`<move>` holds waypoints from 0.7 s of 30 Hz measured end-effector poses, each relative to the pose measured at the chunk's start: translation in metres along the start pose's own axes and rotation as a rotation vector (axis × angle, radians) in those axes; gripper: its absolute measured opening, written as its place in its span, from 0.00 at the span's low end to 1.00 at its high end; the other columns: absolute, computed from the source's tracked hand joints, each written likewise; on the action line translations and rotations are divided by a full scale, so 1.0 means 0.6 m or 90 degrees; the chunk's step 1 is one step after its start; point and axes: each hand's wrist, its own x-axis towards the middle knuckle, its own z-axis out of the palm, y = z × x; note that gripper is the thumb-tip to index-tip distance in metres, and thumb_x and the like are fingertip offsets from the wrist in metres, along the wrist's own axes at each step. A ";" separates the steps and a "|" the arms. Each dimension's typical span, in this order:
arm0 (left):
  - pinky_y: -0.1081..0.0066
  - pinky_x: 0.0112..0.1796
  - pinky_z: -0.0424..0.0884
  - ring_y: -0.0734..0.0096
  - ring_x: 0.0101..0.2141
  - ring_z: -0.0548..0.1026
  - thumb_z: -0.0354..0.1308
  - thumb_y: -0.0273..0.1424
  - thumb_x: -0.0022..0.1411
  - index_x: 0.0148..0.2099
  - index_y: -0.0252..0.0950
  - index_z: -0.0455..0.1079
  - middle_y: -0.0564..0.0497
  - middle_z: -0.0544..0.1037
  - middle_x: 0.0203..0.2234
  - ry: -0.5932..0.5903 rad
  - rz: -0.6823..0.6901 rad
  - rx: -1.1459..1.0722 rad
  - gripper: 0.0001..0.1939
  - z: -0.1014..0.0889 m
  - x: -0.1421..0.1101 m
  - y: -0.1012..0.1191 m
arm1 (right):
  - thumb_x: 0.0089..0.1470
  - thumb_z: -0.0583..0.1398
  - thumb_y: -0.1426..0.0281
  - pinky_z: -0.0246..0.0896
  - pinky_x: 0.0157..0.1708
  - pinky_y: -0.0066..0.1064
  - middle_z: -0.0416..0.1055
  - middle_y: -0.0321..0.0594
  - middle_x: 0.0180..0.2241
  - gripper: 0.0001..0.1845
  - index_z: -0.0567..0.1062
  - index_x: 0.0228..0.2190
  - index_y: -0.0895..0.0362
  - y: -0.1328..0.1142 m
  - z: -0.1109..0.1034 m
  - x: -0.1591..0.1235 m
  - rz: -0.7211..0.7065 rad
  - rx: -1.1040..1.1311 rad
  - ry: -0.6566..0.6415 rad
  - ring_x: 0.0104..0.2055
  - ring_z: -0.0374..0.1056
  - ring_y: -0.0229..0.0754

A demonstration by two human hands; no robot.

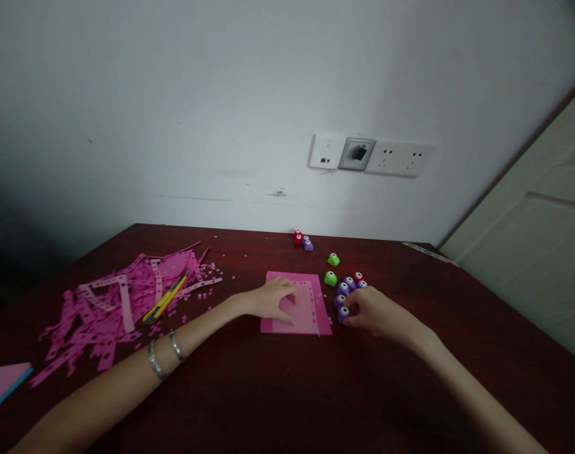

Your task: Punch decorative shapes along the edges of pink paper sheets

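Note:
My left hand (272,297) rests on a light pink sheet of paper (304,306) with thumb and fingers apart. Small shapes are punched along that sheet's top and right edges. Under it lies a darker pink sheet (320,309). To the right of the paper, my right hand (375,313) has its thumb and fingers closed around the nearest purple paper punch (343,313). Several more purple punches (343,289) and a red punch (358,277) cluster just beyond it. Two green punches (330,278) sit behind the paper's right side.
Pink punched paper strips (121,296) are heaped at the left, with a yellow utility knife (167,297) on top. Tiny cut-outs (207,293) lie scattered beside them. More red and purple punches (298,239) stand near the wall. A stack of coloured paper (6,381) lies front left.

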 end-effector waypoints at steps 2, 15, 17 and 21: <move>0.66 0.43 0.59 0.62 0.42 0.63 0.59 0.49 0.48 0.41 0.34 0.66 0.46 0.67 0.40 0.007 -0.001 0.005 0.25 0.001 0.000 -0.001 | 0.42 0.59 0.72 0.42 0.19 0.25 0.64 0.34 0.18 0.05 0.70 0.18 0.58 0.004 0.001 0.003 0.026 0.009 -0.005 0.20 0.59 0.33; 0.65 0.43 0.60 0.62 0.43 0.63 0.60 0.46 0.48 0.42 0.35 0.67 0.46 0.67 0.40 -0.005 -0.013 0.016 0.24 0.001 0.000 -0.002 | 0.41 0.60 0.72 0.47 0.22 0.26 0.69 0.39 0.25 0.02 0.72 0.24 0.58 0.027 0.006 0.009 0.087 -0.038 0.065 0.25 0.65 0.39; 0.65 0.43 0.60 0.62 0.43 0.64 0.61 0.45 0.47 0.42 0.35 0.67 0.46 0.67 0.40 -0.001 -0.009 0.014 0.23 0.002 -0.002 0.000 | 0.42 0.62 0.69 0.48 0.23 0.27 0.70 0.40 0.26 0.05 0.73 0.25 0.57 0.022 -0.001 0.006 0.081 -0.044 0.079 0.27 0.66 0.41; 0.68 0.41 0.63 0.65 0.40 0.67 0.62 0.43 0.46 0.43 0.36 0.67 0.47 0.70 0.39 0.063 -0.018 -0.047 0.24 -0.002 0.004 -0.006 | 0.47 0.59 0.64 0.49 0.23 0.28 0.71 0.40 0.24 0.08 0.73 0.24 0.57 0.000 -0.022 -0.004 0.061 -0.047 0.094 0.25 0.65 0.41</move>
